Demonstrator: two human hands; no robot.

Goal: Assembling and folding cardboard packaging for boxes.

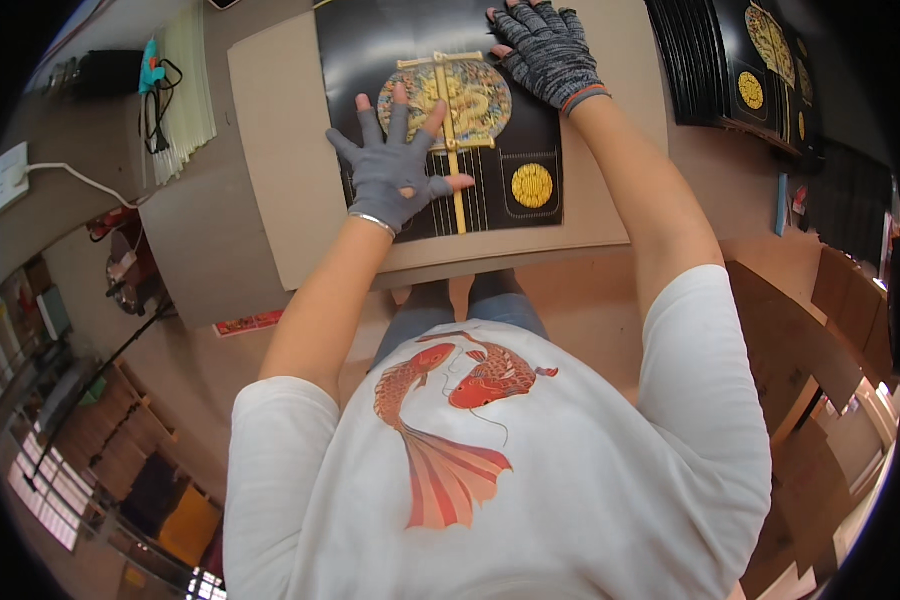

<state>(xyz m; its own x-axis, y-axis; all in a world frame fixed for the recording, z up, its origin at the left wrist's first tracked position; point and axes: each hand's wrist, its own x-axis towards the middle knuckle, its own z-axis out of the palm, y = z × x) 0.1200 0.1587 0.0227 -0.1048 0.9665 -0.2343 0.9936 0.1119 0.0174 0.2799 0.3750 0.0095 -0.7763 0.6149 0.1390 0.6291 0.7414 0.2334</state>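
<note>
A glossy black printed sheet (515, 215) lies on a beige board (270, 170). It carries a colourful round dragon motif with a gold vertical bar, and a smaller yellow disc near its lower right corner. My left hand (392, 170), in a grey glove with bare fingertips, rests spread over the left part of the motif. At the sheet's far right edge, my right hand (552, 55) lies flat in a dark mottled glove with an orange-trimmed cuff. Neither hand grips anything that I can see. The upper frame edge cuts off the sheet's far end.
A stack of similar black printed pieces (725, 80) stands at the right of the table. On the left lie long pale strips (185, 90), a turquoise-handled tool (151, 68) with dark cords, and a white box (11, 178) with a white cable. The table's near edge lies before my legs.
</note>
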